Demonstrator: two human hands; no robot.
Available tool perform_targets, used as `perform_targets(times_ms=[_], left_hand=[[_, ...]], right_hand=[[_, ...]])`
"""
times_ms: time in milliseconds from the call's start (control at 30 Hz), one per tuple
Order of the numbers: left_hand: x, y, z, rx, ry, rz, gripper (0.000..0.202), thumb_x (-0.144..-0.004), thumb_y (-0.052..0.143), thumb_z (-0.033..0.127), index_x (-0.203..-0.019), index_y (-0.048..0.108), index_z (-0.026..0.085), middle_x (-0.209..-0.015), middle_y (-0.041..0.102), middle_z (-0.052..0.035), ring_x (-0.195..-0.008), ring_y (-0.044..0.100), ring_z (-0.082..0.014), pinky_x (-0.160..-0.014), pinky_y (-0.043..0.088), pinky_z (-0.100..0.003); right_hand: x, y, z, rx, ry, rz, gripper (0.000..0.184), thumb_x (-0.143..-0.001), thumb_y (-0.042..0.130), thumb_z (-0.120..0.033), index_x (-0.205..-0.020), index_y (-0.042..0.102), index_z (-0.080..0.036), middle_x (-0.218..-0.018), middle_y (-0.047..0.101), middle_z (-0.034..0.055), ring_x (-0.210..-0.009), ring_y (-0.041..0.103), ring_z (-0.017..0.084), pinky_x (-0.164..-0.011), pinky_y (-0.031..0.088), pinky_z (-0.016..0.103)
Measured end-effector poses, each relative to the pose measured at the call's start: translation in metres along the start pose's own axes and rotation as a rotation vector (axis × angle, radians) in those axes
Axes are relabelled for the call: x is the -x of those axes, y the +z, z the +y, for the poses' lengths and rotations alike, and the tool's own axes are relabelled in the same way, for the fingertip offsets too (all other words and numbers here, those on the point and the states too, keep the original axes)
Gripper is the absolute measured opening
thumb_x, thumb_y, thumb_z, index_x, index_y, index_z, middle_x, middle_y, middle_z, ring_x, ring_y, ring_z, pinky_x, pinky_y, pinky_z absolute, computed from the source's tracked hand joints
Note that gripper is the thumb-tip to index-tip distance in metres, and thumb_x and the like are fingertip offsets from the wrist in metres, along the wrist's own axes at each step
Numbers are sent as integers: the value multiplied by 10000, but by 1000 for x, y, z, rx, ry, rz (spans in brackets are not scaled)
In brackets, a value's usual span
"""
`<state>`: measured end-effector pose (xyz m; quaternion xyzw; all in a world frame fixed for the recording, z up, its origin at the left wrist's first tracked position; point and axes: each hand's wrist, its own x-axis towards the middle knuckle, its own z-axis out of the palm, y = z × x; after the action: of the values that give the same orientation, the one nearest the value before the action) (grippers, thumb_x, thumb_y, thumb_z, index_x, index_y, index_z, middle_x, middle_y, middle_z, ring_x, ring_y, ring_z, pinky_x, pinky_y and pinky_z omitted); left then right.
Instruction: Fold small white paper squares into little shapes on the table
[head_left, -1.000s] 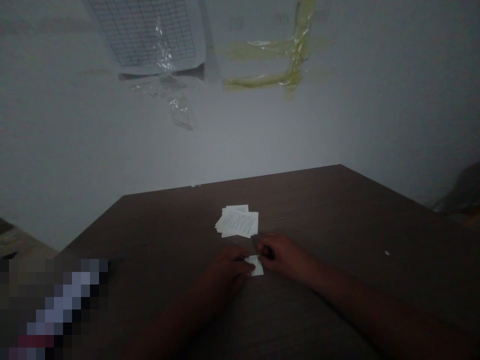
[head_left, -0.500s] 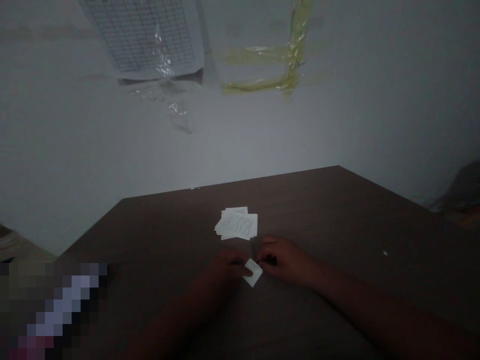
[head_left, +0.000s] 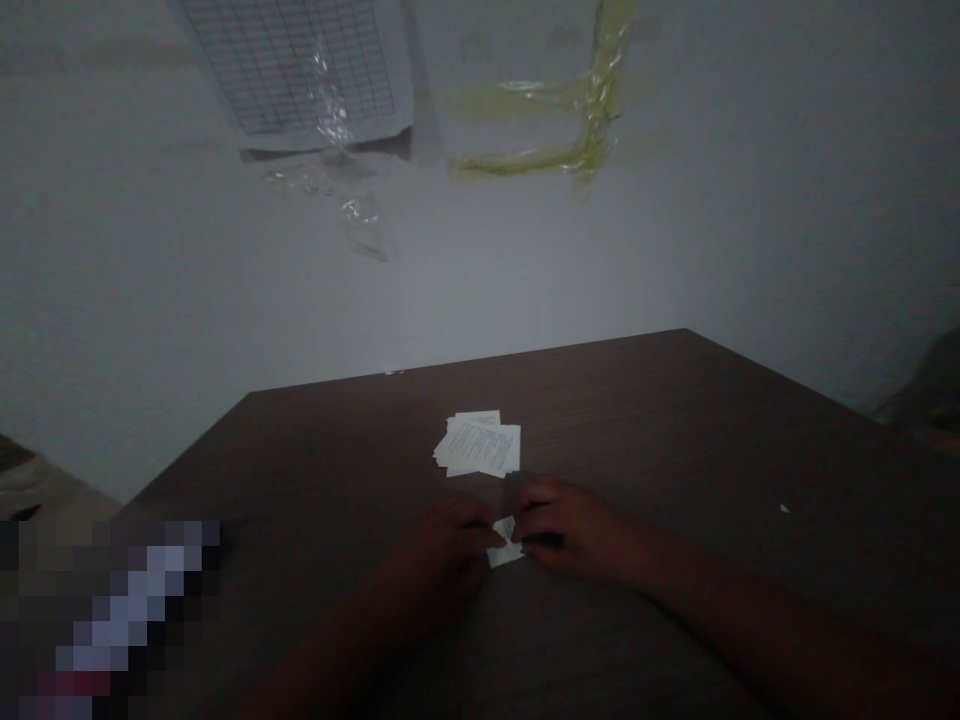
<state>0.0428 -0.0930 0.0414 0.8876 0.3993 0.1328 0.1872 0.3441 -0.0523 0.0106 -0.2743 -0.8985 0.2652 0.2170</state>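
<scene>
The scene is dim. On a dark brown table (head_left: 675, 430), my left hand (head_left: 446, 545) and my right hand (head_left: 574, 525) meet over a small white paper slip (head_left: 504, 543). Both hands pinch the slip between curled fingers, low over the tabletop. Just beyond my hands lies a small pile of white printed paper slips (head_left: 478, 444), flat on the table and untouched.
A grey wall stands behind the table, with a gridded sheet (head_left: 292, 70) and strips of yellowish tape (head_left: 577, 110) stuck to it. A tiny white scrap (head_left: 784, 508) lies on the table at the right. A blurred patch covers the lower left corner.
The slip has been turned and bent between my fingers; it lay flatter and more exposed half a second ago. My hands stay in the same spot, slightly closer together.
</scene>
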Motion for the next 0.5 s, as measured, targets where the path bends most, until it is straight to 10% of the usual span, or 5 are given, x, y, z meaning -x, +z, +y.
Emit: perform_targets(times_ms=[233, 500], left_hand=[[2, 12, -4, 54, -7, -4, 443, -1065, 959, 186, -1487, 965, 323, -1656, 885, -124, -1568, 818, -392, -1386, 659, -580], [-2, 14, -13, 116, -18, -19, 303, -1174, 732, 105, -1255, 977, 263, -1521, 957, -104, -1445, 903, -319, -1335, 708, -484]], right_hand=[[0, 1, -8, 16, -33, 8, 112, -1111, 921, -173, -1108, 957, -279, -1223, 889, 84, -1221, 832, 307, -1195, 660, 493], [-1, 2, -11, 66, 36, 5, 98, -1173, 855, -170, -1158, 926, -236, -1183, 869, 85, -1173, 825, 288, -1195, 664, 482]])
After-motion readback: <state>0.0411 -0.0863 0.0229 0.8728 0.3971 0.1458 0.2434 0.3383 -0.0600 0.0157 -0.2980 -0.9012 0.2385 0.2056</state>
